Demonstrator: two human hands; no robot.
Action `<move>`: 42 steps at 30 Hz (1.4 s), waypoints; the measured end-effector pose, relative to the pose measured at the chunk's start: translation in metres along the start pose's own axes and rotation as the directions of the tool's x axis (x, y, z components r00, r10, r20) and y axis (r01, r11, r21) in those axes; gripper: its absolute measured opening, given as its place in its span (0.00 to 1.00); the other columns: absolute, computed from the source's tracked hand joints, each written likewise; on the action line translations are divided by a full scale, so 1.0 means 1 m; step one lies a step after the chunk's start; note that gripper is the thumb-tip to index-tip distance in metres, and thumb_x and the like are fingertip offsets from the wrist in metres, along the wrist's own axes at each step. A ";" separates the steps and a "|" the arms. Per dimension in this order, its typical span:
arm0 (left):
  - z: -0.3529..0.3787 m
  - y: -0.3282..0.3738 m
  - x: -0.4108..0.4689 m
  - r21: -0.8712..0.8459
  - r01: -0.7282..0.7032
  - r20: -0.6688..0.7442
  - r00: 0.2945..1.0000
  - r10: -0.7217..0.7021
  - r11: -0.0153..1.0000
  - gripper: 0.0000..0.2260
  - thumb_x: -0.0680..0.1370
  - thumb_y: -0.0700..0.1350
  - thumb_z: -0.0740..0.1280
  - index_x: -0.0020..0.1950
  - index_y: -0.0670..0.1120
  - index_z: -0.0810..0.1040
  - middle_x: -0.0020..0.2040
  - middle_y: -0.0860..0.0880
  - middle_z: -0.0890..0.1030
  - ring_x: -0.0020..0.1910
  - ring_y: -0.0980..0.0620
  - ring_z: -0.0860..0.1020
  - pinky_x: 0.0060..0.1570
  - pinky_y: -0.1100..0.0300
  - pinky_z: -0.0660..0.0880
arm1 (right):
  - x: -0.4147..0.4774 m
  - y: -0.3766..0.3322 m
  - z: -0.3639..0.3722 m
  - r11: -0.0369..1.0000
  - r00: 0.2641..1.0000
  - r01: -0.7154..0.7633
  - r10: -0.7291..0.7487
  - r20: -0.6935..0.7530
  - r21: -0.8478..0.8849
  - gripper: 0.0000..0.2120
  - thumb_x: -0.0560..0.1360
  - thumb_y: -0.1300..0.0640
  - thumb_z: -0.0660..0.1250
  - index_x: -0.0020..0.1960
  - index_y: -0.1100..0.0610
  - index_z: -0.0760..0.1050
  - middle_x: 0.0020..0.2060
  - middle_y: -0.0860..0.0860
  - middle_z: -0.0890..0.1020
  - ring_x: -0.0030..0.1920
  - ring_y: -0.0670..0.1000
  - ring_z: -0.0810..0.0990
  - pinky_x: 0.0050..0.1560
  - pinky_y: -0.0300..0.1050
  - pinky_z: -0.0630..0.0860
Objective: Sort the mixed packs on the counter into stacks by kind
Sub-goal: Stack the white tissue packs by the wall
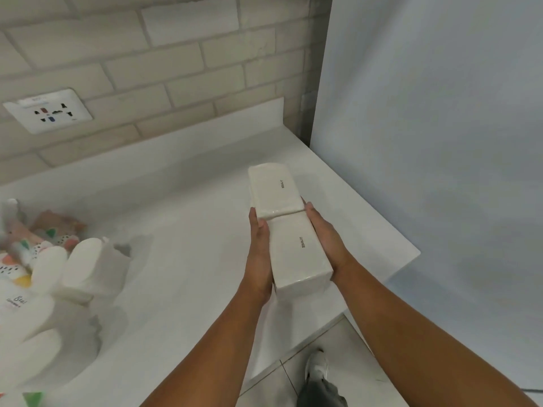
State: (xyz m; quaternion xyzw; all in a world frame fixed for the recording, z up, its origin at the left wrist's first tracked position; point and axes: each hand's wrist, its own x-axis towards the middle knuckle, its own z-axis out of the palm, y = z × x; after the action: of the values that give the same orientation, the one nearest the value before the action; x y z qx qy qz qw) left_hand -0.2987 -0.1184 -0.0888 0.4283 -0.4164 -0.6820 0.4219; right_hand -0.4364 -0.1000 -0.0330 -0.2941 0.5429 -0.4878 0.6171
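Two plain white packs lie end to end on the white counter (182, 236) near its right corner: a far pack (274, 188) and a near pack (298, 254). My left hand (260, 248) presses flat against their left side. On the right side, my right hand (326, 239) presses in the same way, fingers straight. Both hands squeeze the packs between the palms. At the left edge lies a mixed heap of plain white packs (88, 268) and packs with coloured prints (35, 239), blurred.
A tiled wall (176, 69) with a socket plate (48, 111) runs behind the counter. A tall white panel (440, 142) stands against the counter's right end. The counter's front edge drops to a tiled floor (296, 365), where a shoe (317, 368) shows.
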 end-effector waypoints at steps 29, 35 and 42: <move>0.046 0.042 0.307 -0.110 -0.092 -0.101 0.992 0.081 0.990 0.42 0.70 0.75 0.66 0.80 0.63 0.57 0.76 0.47 0.70 0.72 0.40 0.73 0.71 0.37 0.68 | 0.314 -0.121 -0.078 0.999 0.993 -0.046 0.049 0.110 -0.025 0.36 0.68 0.34 0.73 0.67 0.56 0.76 0.63 0.61 0.79 0.62 0.63 0.80 0.66 0.65 0.72; 0.045 0.047 0.326 -0.091 -0.093 -0.118 0.990 0.082 0.991 0.42 0.70 0.76 0.66 0.80 0.62 0.57 0.76 0.46 0.70 0.71 0.39 0.73 0.70 0.37 0.69 | 0.325 -0.133 -0.075 0.997 0.994 -0.014 0.023 0.105 -0.082 0.30 0.69 0.34 0.70 0.61 0.54 0.78 0.57 0.60 0.82 0.60 0.63 0.81 0.64 0.63 0.75; 0.048 0.052 0.329 -0.127 -0.057 -0.148 0.988 0.038 0.990 0.44 0.67 0.79 0.64 0.79 0.63 0.60 0.75 0.48 0.72 0.70 0.41 0.75 0.69 0.39 0.71 | 0.329 -0.141 -0.075 0.994 0.995 0.003 0.008 0.104 -0.108 0.27 0.73 0.34 0.67 0.59 0.56 0.78 0.56 0.60 0.83 0.57 0.62 0.83 0.62 0.63 0.77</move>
State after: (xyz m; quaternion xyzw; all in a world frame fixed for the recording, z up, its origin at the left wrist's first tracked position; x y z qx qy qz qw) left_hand -0.4231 -0.4310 -0.1030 0.4380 -0.3489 -0.6648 0.4944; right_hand -0.5695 -0.4402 -0.0516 -0.3514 0.5359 -0.4408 0.6285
